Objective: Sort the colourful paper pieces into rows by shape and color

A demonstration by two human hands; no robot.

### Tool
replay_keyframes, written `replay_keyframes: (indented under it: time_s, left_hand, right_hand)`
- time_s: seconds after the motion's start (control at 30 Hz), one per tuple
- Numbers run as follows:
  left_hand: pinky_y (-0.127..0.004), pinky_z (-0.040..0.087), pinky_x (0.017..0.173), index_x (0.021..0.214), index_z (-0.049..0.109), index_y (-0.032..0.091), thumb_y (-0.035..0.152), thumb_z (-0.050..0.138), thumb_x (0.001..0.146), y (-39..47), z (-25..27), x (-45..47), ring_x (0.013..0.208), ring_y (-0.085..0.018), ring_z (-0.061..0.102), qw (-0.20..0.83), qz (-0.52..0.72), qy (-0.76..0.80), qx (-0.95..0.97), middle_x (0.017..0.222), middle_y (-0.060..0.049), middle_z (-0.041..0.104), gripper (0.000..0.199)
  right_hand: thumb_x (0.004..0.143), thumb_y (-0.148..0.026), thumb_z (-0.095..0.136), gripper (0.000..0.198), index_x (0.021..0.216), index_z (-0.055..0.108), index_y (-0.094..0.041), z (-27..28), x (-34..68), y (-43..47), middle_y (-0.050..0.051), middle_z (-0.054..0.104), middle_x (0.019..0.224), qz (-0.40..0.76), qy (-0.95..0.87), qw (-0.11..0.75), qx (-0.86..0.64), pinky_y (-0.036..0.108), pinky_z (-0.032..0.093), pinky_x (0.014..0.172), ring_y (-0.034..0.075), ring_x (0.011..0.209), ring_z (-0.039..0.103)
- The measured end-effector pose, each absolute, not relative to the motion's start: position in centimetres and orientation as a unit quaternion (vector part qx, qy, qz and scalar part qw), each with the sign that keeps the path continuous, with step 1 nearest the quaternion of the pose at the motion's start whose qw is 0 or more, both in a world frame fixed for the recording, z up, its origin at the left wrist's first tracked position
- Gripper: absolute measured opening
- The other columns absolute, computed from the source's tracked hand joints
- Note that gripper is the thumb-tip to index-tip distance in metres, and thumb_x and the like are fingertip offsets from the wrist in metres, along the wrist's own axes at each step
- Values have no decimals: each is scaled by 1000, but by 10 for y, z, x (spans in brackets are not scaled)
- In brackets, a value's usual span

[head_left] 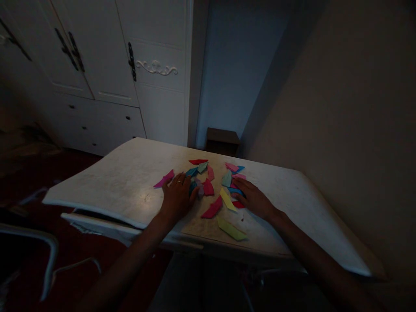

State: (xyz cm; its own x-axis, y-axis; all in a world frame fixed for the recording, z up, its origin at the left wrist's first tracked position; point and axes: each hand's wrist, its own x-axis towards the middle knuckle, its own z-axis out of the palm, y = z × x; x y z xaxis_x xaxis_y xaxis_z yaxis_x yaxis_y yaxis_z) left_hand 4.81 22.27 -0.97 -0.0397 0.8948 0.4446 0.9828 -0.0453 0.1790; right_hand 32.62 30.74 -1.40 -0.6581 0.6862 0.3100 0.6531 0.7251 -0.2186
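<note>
Several folded paper pieces, some shaped like small boats, lie scattered on a white table (123, 173). My left hand (178, 193) rests palm down among them, fingers stretched out and partly over a teal piece (191, 172). Just left of it is a magenta piece (164, 178). My right hand (251, 197) lies flat over a blue piece (234, 190), its fingers covering part of it and of a pink one. Between my hands sit a crimson piece (208, 187), a yellow strip (227, 200) and a dark pink boat shape (212, 208). Nearest me is a yellow-green piece (232, 229).
A white wardrobe (162, 108) with dark handles stands behind the table. A small brown cabinet (222, 136) is in the corner, and a wall (351, 99) runs along the right. A drawer front (97, 225) juts out below the tabletop; a metal frame (48, 242) stands at left.
</note>
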Motion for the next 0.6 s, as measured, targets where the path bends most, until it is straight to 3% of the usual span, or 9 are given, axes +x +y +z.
replay_keyframes:
  time_s: [0.2,0.47,0.6]
  left_hand:
    - [-49,27,105,122,55,17,36,47,93,213,-1,55,133,-29,40,120,-298,-570,-756,136,-15,53,36]
    - [-50,23,107,129,51,21,56,56,85,195,5,107,134,-29,38,-34,-205,-342,-916,131,-12,57,57]
    - [-47,26,106,120,57,24,49,58,87,200,2,116,127,-26,46,-38,-194,-335,-921,124,-8,62,41]
  right_hand:
    - [94,-35,48,37,125,59,-18,0,327,306,12,60,129,48,-905,222,-359,48,43,104,27,121,54]
    - [96,-30,44,30,115,66,-21,2,330,308,9,67,119,97,-890,282,-344,44,45,102,24,115,59]
    - [97,-31,43,31,117,64,-21,4,329,320,8,65,121,125,-876,305,-353,41,45,101,22,114,59]
